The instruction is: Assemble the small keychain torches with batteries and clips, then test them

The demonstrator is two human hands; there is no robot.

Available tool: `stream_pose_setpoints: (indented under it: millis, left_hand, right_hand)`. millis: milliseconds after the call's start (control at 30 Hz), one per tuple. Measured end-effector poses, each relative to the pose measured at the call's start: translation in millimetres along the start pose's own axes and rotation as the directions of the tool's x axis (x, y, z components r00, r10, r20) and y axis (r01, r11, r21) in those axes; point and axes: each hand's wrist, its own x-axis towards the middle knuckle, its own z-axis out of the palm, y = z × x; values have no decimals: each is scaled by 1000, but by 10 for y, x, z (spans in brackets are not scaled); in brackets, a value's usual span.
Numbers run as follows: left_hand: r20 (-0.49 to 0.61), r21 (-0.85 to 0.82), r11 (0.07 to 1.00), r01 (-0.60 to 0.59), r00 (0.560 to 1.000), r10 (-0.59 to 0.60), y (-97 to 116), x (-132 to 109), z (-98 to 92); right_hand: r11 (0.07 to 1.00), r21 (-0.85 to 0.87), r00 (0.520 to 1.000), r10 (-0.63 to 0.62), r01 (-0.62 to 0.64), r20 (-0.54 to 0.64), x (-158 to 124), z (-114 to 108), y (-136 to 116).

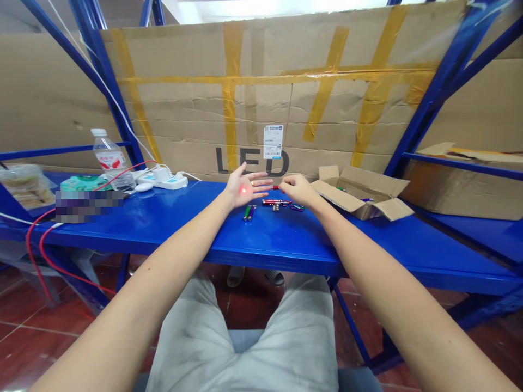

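Note:
My left hand (247, 187) is held palm up over the blue table, fingers stretched out and holding nothing. A bright red light spot glows on its palm. My right hand (297, 189) is closed on a small red laser pointer (275, 187), whose end points toward the left palm; most of it is hidden by the fingers. Below the hands, green and purple pointer-like tubes (248, 213) lie side by side. Another red tube (270, 202) rests to their right, close to several small button cells (275, 208) and some coloured clips (297, 207).
An open cardboard box (354, 204) with a few small items stands at right on the blue table (196, 223). To the left are a plastic bottle (109, 155), a white power strip (169, 181) and red cables. A large taped cardboard sheet (183, 120) closes off the back.

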Motion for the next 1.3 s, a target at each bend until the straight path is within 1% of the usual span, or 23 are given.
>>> stream_pose_setpoints:
  millis: [533,767,967,1067,1133,1200,1233,1267,1300]
  left_hand:
    - [-15,14,1000,-25,1000,25,-2,-33,38]
    - [-42,0,1000,0,999,0,14,-32,62]
    - [-10,18,1000,4,1000,-4,19,-23,37]
    - [-38,40,999,-6,999,8,21,-27,59]
    - [-73,108,994,-26,997,34,8,-30,105]
    - [-126,256,964,-71,986,106,-25,-34,175]
    - [-143,355,929,-103,976,162,-50,-36,216]
    - [-143,463,875,-142,962,232,-79,-39,258]
    - [-114,568,801,-188,946,303,-110,-42,300]
  right_hand:
    - [1000,7,1000,8,-8,-25,7,-9,20]
    - [1000,19,1000,-5,5,-7,9,-11,28]
    - [999,-12,999,-30,30,17,12,3,57]
    - [1000,0,999,-25,25,26,14,0,47]
    - [999,49,999,3,-5,34,16,-5,38]
    - [984,164,996,67,-75,56,17,-12,36]
    - [963,239,991,110,-126,79,16,-17,40]
    - [931,315,981,153,-182,116,13,-23,46]
    - [892,385,969,186,-235,161,10,-31,55]
